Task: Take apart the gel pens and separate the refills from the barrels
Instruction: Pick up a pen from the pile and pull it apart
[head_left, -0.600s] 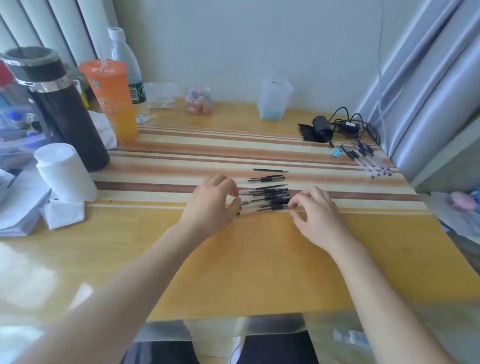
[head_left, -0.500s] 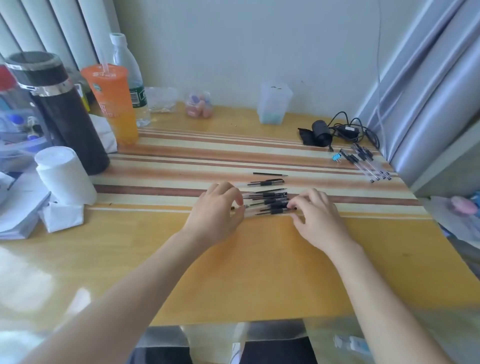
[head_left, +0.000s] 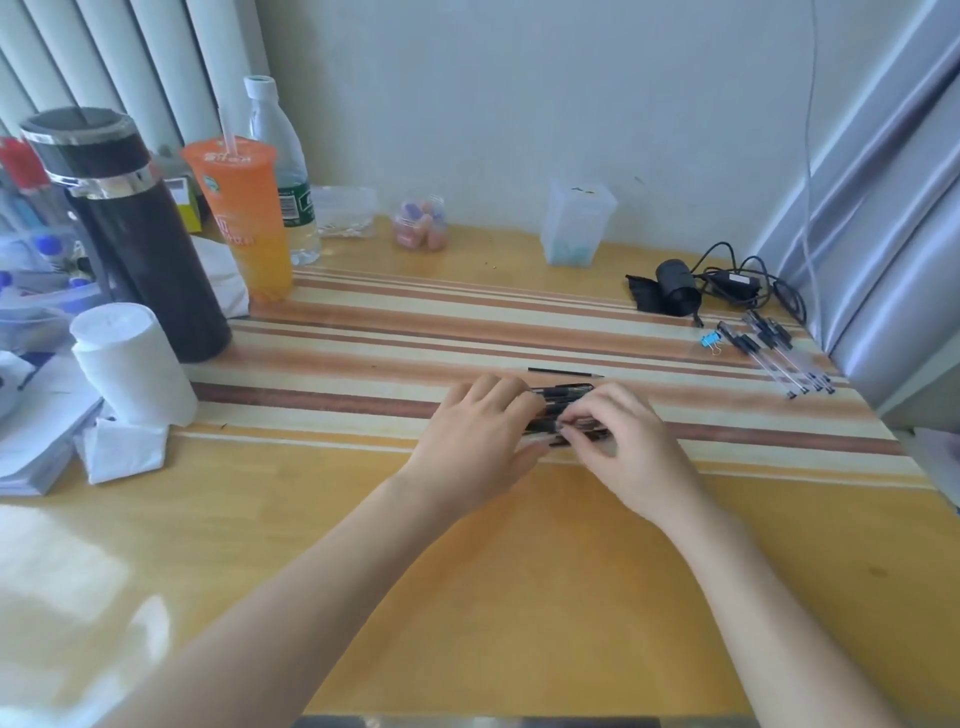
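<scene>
The bundle of gel pens (head_left: 563, 413) lies on the striped mat (head_left: 363, 358) with its long axis running 9 to 3 o'clock. The left hand (head_left: 480, 436) cups its 9 o'clock end; the right hand (head_left: 618, 441) pinches narrowly at the 3 o'clock end, apparently on 1 pen, and looks nearer to pull. 1 loose refill (head_left: 565, 371) lies just beyond, at 12 o'clock.

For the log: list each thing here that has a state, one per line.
Pen pile: bunched between both hands.
Left hand: fingers against the pile.
Right hand: fingertips pinching a pen.
Loose refill: lying apart, beyond the pile.
Pens at right: assembled, side by side.
Water bottle: capped, upright.
</scene>
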